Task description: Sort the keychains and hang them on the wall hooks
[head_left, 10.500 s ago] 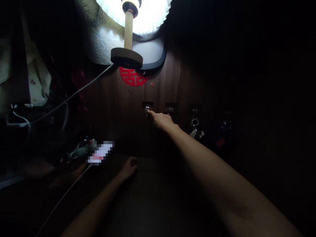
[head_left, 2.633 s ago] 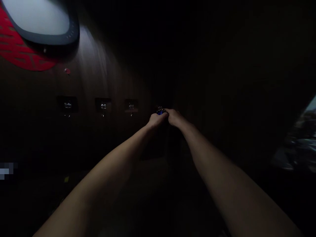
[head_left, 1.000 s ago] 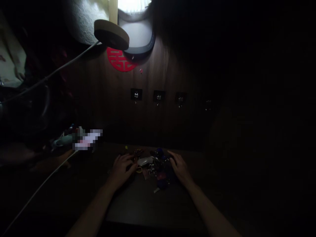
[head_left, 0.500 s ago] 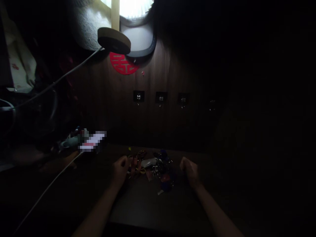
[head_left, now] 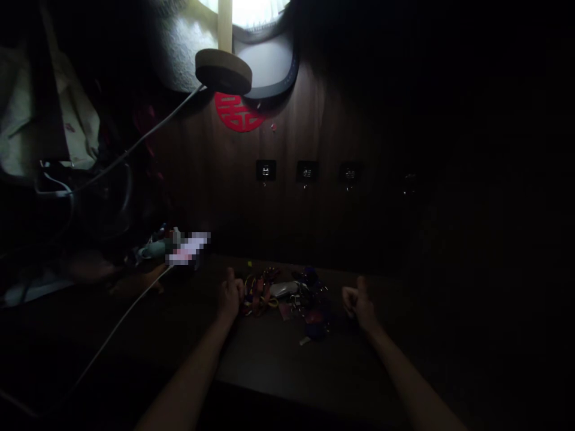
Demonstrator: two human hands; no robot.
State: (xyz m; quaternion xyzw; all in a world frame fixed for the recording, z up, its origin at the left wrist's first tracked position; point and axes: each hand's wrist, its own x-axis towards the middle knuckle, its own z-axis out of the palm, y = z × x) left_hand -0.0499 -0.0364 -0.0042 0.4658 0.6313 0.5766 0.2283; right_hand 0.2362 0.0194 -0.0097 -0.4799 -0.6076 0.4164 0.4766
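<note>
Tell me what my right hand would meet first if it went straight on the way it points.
Probably the dark wooden panel behind the table, somewhere below the hooks; how far the right hand is from it is hard to judge in this dim single view.

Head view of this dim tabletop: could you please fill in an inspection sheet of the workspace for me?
Surface: tabletop, dark and dimly lit.
Job's things: red-and-yellow cords, grey object, metal pieces and blue item, bunched together; exact kinds too dark to tell.
Clutter: flat item, pixelated, and greenish item toward the left.
Hands: left hand beside the cords, contact unclear; right hand apart, right of the bunch, nothing seen in it.
Cables: white cable from the flat item to lower left; lamp cable slanting down leftward.
Surroundings: lit lamp at top; wood-grain panel with metal hooks and red cutout; pale cloth at left.
</note>
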